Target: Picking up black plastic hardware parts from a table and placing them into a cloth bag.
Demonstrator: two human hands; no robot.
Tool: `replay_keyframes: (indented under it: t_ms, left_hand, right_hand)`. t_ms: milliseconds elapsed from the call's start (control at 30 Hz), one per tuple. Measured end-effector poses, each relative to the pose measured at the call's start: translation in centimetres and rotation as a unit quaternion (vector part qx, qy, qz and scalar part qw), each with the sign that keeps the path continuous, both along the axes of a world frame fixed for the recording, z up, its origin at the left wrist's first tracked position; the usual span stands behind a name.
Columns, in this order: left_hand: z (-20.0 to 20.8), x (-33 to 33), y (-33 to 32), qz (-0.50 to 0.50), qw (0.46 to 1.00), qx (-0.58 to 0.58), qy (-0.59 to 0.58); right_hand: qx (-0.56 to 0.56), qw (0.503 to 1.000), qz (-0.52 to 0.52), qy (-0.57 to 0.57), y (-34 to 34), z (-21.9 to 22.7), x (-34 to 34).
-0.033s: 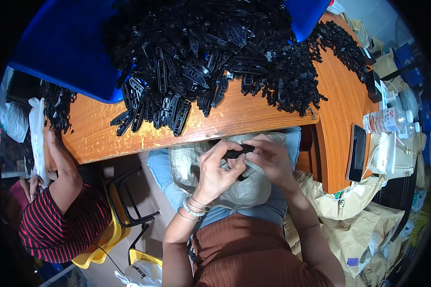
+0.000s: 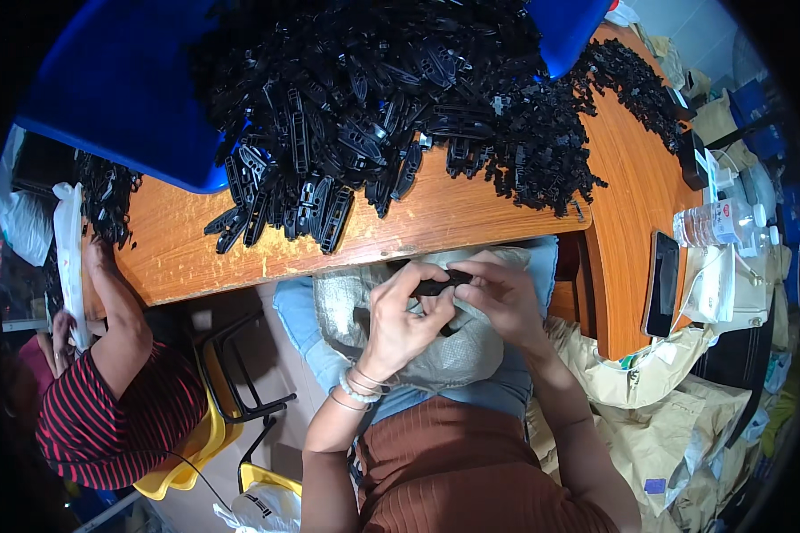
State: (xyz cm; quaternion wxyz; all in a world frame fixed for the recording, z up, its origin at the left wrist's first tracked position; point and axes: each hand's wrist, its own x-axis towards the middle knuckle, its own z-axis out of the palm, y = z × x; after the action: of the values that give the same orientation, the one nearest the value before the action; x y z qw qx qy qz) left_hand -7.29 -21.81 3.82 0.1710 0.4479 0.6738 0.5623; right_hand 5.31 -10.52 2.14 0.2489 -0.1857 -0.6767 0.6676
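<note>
Over a woven sack [image 2: 471, 355] on my lap, just off the table's near edge, I hold a small black plastic part [image 2: 436, 286]. My left hand [image 2: 407, 311] has its thumb and fingers curled around the part's left end. The fingertips of my right hand [image 2: 505, 300] pinch its other end. My fingers cover much of the part, so its full shape is hidden. Beyond my hands, a large heap of black plastic parts [image 2: 356, 142] spreads over the wooden table [image 2: 453, 218]. Smaller black pieces [image 2: 542, 160] lie at the heap's right side.
Blue bins [image 2: 124, 107] stand behind the heap. On the table's right arm are a phone [image 2: 661, 282] and a plastic bottle [image 2: 711, 224]. Brown paper bags [image 2: 631, 435] crowd the right. At left, a person in a striped shirt [image 2: 124, 409] reaches to other black parts.
My hands and the black part have hardly moved. At the left, the other person's lower hand has shifted slightly upward in the picture.
</note>
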Motion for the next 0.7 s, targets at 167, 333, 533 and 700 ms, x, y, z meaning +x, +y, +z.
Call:
replay_keyframes:
  t_ms: [167,333,533,700]
  left_hand:
    - [0.7,-2.5,-0.2,-0.077,0.99,-0.103,0.052]
    - [2.3,-3.5,2.1,-0.027,0.985,-0.044,0.162]
    - [1.2,-5.7,10.2,0.057,0.944,0.035,0.322]
    - [1.8,-6.9,14.0,0.047,0.908,-0.018,0.416]
  right_hand:
    - [0.084,0.99,0.102,-0.052,0.6,-1.6,1.0]
    - [0.227,0.968,-0.102,-0.044,2.1,-0.1,0.9]
    - [0.432,0.82,-0.36,-0.108,7.3,-2.2,0.2]
    - [0.39,0.848,-0.351,-0.073,7.2,-2.9,0.0]
